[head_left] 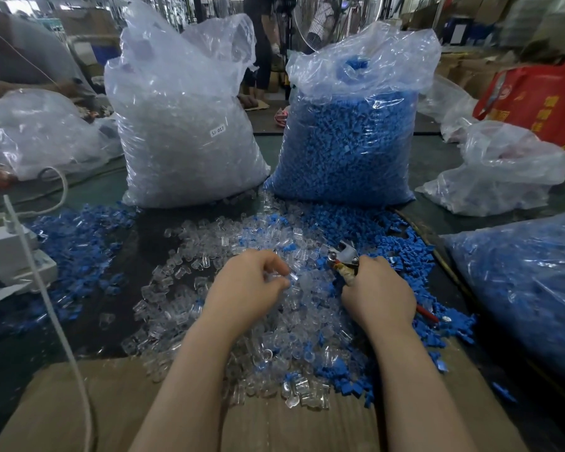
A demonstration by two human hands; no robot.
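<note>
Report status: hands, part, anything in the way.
Left hand pinches a clear plastic piece. Right hand grips pliers. Loose clear pieces and blue pieces heaped around both hands.

Clear bag (pixel 190 132) and blue bag (pixel 346 148) block ahead; narrow gap between.

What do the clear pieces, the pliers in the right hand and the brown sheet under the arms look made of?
The clear pieces: transparent moulded plastic, glossy, see-through with bright glints. The pliers, gripped by the right hand: bare shiny metal head; the handle is wrapped in something pale, perhaps tape or cloth. The brown sheet: likely corrugated cardboard, matte and faintly ribbed.
</note>
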